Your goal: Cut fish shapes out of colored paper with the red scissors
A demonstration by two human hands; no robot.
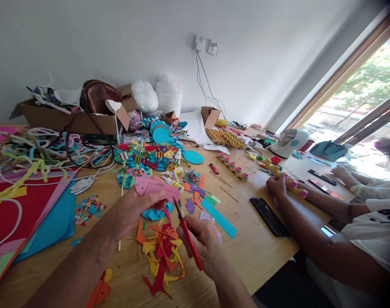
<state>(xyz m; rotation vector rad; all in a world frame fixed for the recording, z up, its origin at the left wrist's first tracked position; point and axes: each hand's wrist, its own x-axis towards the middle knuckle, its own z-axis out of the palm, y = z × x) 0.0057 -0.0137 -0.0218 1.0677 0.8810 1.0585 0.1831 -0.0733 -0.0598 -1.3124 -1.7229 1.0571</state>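
My left hand (131, 214) grips a piece of pink paper (153, 188) with a fish outline drawn on it. In my right hand (204, 244) is a pair of scissors (190, 241) with red handles, its blades at the right edge of the pink paper. Below the hands lies a pile of red, orange and yellow paper scraps (164, 248). Just right of the pink paper, a purple paper fish (190, 206) rests on the table near a blue paper strip (219, 218). Part of a blue paper shape (156, 212) shows beneath the pink paper.
Coloured paper sheets (50, 226) and a heap of pipe cleaners (41, 154) lie at left. A cardboard box (47, 119) holds a brown bag (100, 98). To the right, a co-worker's hands (276, 186) hold a yellow-and-pink piece near a black tray (269, 217).
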